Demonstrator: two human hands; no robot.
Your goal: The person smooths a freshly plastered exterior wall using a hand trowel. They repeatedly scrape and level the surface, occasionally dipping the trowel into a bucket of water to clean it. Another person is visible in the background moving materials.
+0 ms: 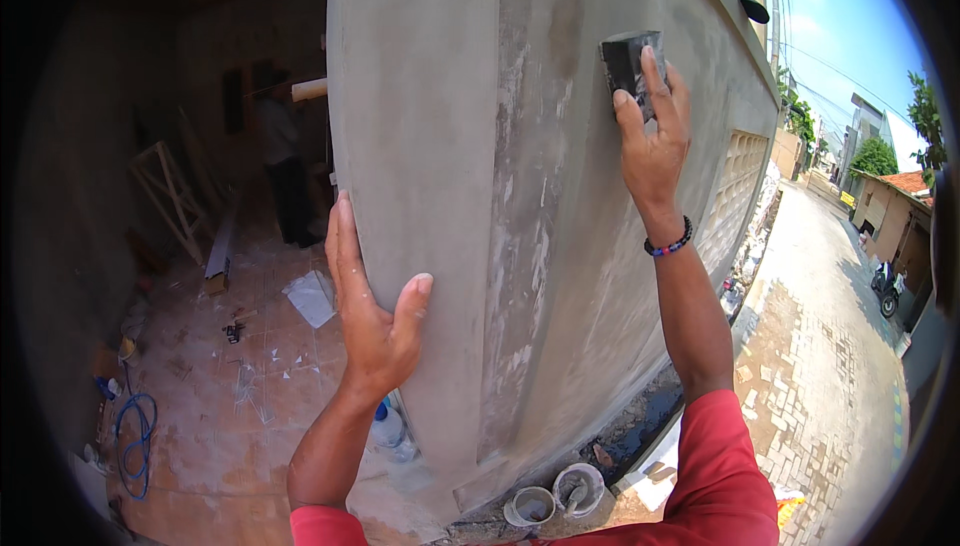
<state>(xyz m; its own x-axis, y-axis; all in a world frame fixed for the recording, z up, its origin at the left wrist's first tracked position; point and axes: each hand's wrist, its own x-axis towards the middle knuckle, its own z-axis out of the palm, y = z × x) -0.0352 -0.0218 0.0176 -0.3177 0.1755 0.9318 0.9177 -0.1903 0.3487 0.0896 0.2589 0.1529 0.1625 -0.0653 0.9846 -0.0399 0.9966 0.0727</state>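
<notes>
My left hand (372, 316) rests open on the left edge of the grey plastered wall (420, 146), thumb on the front face and fingers extended along the side. Higher up at the right, my right hand (655, 146) holds a dark, plaster-smeared rectangular block (622, 61) against the wall between fingers and thumb. A paler, streaked vertical band (515, 226) runs down the wall between my hands.
A doorway interior with tiled floor (230, 406), blue hose (135, 446), leaning wooden frame (170, 196) and another person (280, 166) is left. Two buckets (530, 506) and a bottle (395, 436) stand below. A paved alley (820, 326) with a parked scooter (885, 286) runs right.
</notes>
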